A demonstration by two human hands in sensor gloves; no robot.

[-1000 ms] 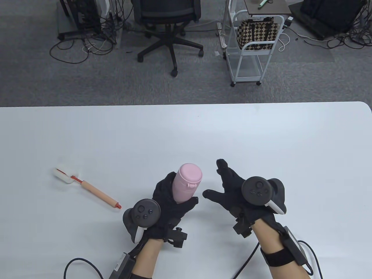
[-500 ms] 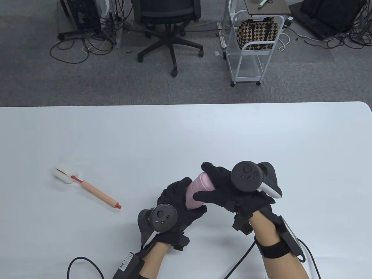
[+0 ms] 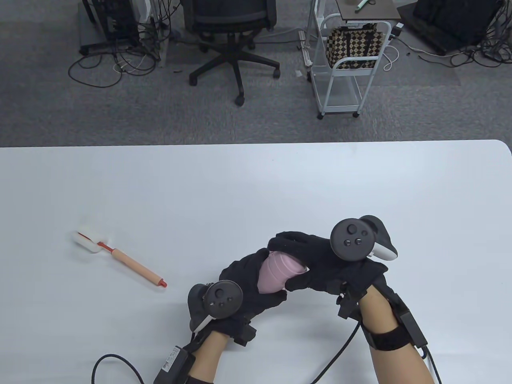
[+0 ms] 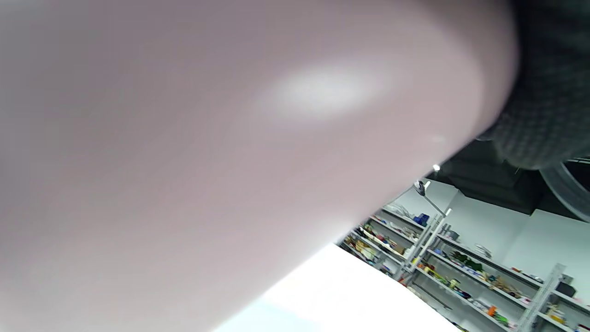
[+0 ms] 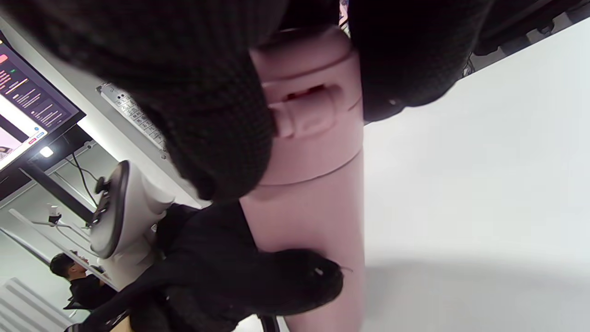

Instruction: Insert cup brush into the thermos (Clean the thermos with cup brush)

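The pink thermos is tilted above the white surface, the left hand gripping its lower body with fingers wrapped around it. The right hand closes its fingers over the lidded top. The cup brush lies well apart to the left, untouched.

Thermos: pink, smooth, satin finish with a soft highlight; lid and latch look like moulded plastic.
Gloves on left hand and right hand: black knit cloth, matt, coarse weave.
Trackers: matt dark plastic, white glossy underside.
Cup brush: pale wood-like handle, red plastic ends, white spongy head.
Table: white, smooth, matt.
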